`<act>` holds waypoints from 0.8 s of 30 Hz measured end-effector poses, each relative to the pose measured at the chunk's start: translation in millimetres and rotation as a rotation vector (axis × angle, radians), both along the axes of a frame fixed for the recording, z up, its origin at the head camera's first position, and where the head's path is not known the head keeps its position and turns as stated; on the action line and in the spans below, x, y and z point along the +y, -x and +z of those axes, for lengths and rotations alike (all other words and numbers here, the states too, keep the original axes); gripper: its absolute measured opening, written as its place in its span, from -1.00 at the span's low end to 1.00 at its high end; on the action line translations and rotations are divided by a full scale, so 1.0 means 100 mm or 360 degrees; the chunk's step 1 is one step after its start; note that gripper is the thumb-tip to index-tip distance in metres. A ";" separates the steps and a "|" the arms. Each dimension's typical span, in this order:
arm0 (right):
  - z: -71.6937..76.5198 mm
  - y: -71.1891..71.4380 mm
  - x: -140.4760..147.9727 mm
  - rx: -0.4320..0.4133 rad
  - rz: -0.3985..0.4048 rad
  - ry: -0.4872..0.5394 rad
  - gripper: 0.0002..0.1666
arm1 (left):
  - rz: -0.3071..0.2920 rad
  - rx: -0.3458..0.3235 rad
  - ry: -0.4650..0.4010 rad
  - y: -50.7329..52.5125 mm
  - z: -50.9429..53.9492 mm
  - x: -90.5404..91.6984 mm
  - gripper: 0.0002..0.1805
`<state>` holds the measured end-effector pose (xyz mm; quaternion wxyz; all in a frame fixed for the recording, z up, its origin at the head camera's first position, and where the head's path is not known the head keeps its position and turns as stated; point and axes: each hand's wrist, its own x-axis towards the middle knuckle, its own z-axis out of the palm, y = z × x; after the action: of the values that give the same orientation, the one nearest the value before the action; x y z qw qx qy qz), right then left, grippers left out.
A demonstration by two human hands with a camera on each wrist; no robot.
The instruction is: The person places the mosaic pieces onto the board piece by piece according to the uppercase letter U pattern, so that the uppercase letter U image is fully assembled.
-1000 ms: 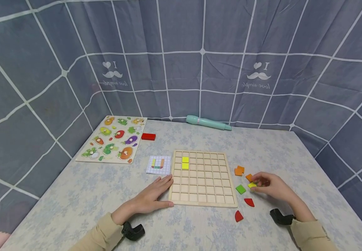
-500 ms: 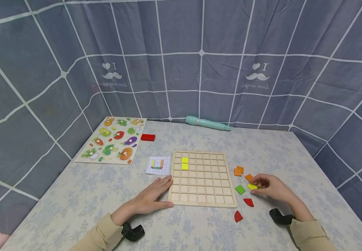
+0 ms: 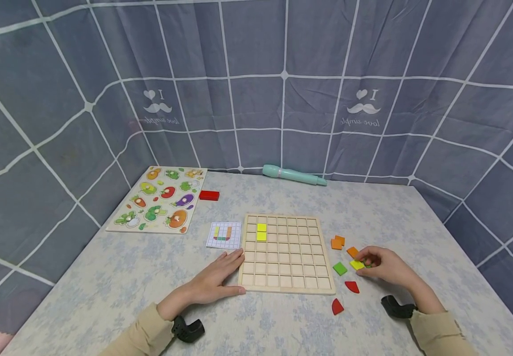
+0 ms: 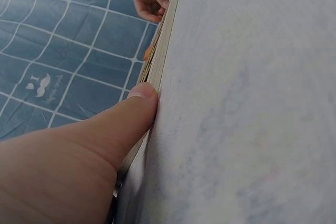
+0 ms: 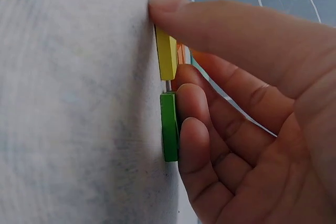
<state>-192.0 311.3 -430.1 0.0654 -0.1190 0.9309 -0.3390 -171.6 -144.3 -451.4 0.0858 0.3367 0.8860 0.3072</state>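
My right hand [image 3: 385, 265] is at the table's right side, thumb and fingers curled about a yellow tile [image 3: 356, 265] that lies at the tabletop. In the right wrist view the thumb meets one end of it, and a green piece [image 5: 169, 127] stands beside the smaller fingertips. My left hand [image 3: 213, 282] lies with fingers spread, touching the left edge of a wooden grid board [image 3: 285, 290]. Two yellow tiles [image 3: 261, 232] fill neighbouring cells near the board's upper left. A small card [image 3: 211, 242] bearing a coloured U-shaped pattern lies left of the board.
Orange tiles [image 3: 337, 244], a green tile [image 3: 340, 268] and two red quarter-round pieces [image 3: 351, 287] are scattered right of the board. A vegetable puzzle board [image 3: 163, 195], a red block [image 3: 209, 196] and a teal pen-like stick [image 3: 294, 175] lie farther back.
The yellow tile under my right hand has shifted slightly, showing more of its surface between thumb and fingers. My left hand stays put; the whole head view drifts slightly.
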 end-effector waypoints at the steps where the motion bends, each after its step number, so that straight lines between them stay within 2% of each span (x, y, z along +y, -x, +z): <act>1: 0.00 0.00 0.00 0.0002 0.0004 -0.0004 -0.61 | 0.0000 -0.0001 0.0000 0.00 0.00 0.00 -0.09; 12: -0.01 -0.01 -0.05 -0.0028 -0.0072 -0.0044 -0.60 | -0.0001 -0.0012 0.0010 0.00 -0.01 0.00 -0.08; 24: 0.02 0.00 -0.09 0.0001 -0.0043 -0.0088 -0.72 | 0.0000 -0.0011 0.0012 0.00 -0.01 0.00 -0.08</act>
<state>-191.6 302.7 -427.8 0.0637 -0.1046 0.9415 -0.3140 -171.6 -144.3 -452.0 0.0901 0.3355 0.8867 0.3051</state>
